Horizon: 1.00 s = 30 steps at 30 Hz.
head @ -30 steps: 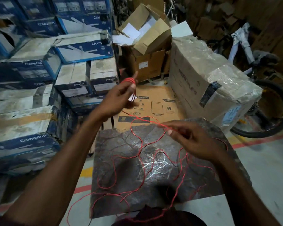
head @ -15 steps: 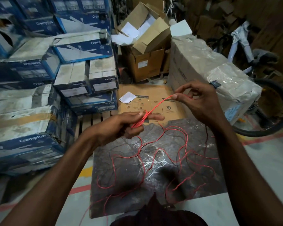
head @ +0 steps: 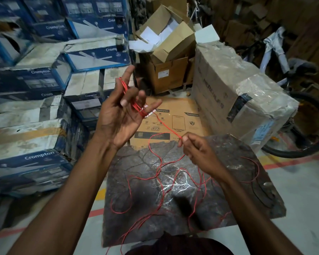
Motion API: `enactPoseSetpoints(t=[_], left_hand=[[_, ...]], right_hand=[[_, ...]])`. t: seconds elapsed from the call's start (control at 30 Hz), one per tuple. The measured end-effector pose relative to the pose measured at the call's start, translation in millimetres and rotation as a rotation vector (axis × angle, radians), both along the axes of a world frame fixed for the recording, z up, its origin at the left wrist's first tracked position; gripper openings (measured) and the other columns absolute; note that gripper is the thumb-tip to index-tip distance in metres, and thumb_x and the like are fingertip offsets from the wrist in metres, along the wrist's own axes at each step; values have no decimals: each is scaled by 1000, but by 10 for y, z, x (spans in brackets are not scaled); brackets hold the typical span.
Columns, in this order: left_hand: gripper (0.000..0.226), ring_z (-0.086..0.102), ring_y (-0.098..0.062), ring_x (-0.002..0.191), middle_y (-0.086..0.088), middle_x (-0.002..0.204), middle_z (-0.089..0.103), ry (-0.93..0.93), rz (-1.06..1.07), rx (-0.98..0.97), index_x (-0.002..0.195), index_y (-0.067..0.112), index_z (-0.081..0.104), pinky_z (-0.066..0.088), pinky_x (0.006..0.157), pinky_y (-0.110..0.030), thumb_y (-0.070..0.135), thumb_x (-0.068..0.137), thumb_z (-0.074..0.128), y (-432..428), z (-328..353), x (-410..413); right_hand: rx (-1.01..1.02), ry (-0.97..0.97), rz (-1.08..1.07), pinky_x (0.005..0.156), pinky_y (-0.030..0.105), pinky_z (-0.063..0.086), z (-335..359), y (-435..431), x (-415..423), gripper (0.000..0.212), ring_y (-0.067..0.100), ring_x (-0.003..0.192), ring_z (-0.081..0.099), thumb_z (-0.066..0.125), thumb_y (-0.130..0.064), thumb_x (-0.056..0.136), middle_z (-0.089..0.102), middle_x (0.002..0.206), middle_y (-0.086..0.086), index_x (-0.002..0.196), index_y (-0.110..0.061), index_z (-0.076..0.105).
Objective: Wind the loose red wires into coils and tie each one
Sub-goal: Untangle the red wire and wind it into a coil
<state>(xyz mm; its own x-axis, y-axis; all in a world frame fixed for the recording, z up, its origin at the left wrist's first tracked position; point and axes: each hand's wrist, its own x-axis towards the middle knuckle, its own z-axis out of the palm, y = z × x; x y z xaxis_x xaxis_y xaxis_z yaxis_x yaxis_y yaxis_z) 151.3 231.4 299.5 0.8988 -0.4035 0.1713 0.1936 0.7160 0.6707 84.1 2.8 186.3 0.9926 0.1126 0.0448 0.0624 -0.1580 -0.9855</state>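
Note:
My left hand (head: 122, 111) is raised palm up, fingers spread, with several turns of thin red wire (head: 134, 104) wound from the index finger across to the little finger. From that coil a taut strand runs down and right to my right hand (head: 196, 150), which pinches it between thumb and forefinger over the far edge of the dark stone slab (head: 234, 150). The loose red wire (head: 162, 181) lies in tangled loops across the slab, some trailing off its near edge.
Blue Crompton boxes (head: 35, 74) are stacked at the left. A flat brown carton (head: 175, 122) lies beyond the slab, an open cardboard box (head: 166, 52) behind it, a large wrapped carton (head: 238, 92) at right, and a bicycle (head: 302, 111) far right.
My left hand rose from low over the slab and opened with the wire wound on its fingers. My right hand dropped from beside the wrapped carton to the slab's far edge, drawing the strand down.

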Motion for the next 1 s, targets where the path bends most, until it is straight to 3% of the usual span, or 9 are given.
enactPoseSetpoints(t=[0.17,0.33,0.43,0.53,0.67,0.77,0.87,0.93,1.0], left_hand=[[41,73,-16,102,9,60,60,22,227,98,148,21,40,40,106,-67,36,110,35,45,6,304],[44,67,-23,120,6,94,76,-14,338,391,151,28,40,47,82,-36,40,109,33,32,-70,451],[41,67,-17,118,-6,125,71,-218,382,727,141,17,52,51,102,-33,36,110,32,-17,-233,454],[37,59,-10,122,-1,127,64,-489,301,1138,126,20,66,47,98,-28,37,109,36,4,-426,386],[33,57,-7,105,4,105,58,-650,-46,1402,103,21,70,44,92,-29,32,109,39,81,-582,233],[30,71,-17,90,-4,93,69,-414,-319,1318,94,13,66,56,84,-40,25,108,42,118,-605,78],[34,57,-21,46,-14,56,52,-199,-535,1060,88,2,60,56,61,-27,20,108,40,127,-495,-125],[31,37,-13,39,-4,49,30,-65,-607,785,82,3,54,57,69,-27,21,104,42,110,-421,-255],[29,28,-11,44,1,53,23,61,-689,471,78,11,47,54,89,-45,23,103,39,85,-383,-353]], right_hand=[[70,139,17,40,12,24,-354,36,-241,28,0,43,29,44,-27,109,34,55,-7,91,-6,49],[-262,44,160,55,31,41,-326,-79,-467,28,15,57,46,47,-43,107,50,64,-3,92,-20,54],[-486,-35,315,68,49,50,31,-147,-486,25,26,71,58,49,-51,104,59,75,5,98,-30,61],[-475,-74,363,62,50,50,414,-192,-436,22,32,67,58,53,-48,102,64,75,9,112,-37,70],[-334,-172,248,53,31,33,708,-392,-270,21,27,55,43,65,-29,100,56,67,18,118,-32,76],[-306,-255,162,64,24,36,816,-517,-100,19,22,61,50,68,-21,99,62,77,28,117,-24,74],[-289,-331,2,56,24,32,846,-547,80,14,13,60,43,72,-14,95,52,72,25,108,-19,71],[-239,-350,-125,59,31,36,821,-516,192,13,17,65,47,75,-15,93,55,78,28,102,-21,69],[-190,-351,-217,65,28,43,751,-441,295,9,15,73,54,75,-14,93,64,86,24,100,-17,69]])
